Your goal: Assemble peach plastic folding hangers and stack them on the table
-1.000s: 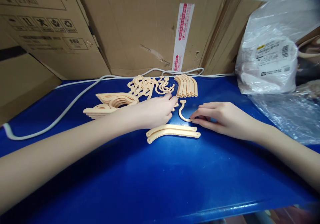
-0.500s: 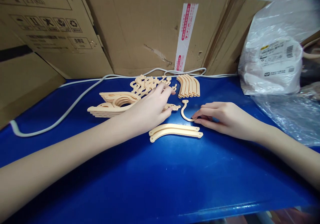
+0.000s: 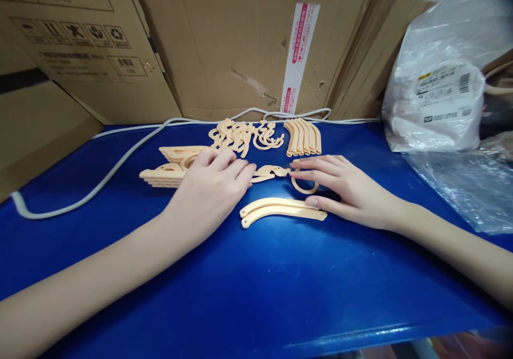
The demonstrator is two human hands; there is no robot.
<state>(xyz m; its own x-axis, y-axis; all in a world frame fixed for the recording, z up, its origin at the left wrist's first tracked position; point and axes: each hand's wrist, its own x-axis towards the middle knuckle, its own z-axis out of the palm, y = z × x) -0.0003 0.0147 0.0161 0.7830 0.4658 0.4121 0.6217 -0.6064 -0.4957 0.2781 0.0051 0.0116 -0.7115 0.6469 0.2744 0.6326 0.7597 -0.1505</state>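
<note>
My left hand [image 3: 218,188] rests palm down over the stack of cream plastic pieces [image 3: 162,176], its fingertips hidden. Right of it lies a flat, openwork cream piece [image 3: 270,172], its left end covered by that hand. My right hand [image 3: 347,188] is open, fingers stretched out and thumb apart. Its fingers reach over a C-shaped cream hook [image 3: 303,188] lying flat, with fingertips close to the openwork piece's right end. My right thumb lies over the end of two curved cream arms [image 3: 276,207], placed side by side.
Farther back lie a pile of cream hooks [image 3: 234,134] and a row of several curved arms [image 3: 303,137]. A white cable [image 3: 132,158] runs along the blue tabletop [image 3: 256,289]. Cardboard boxes [image 3: 224,44] wall the back; a plastic-wrapped roll [image 3: 436,102] stands right.
My left hand has drawn back to the left, uncovering the hooks and part of the openwork piece. My right hand has let go of the hook's end and spread its fingers over it.
</note>
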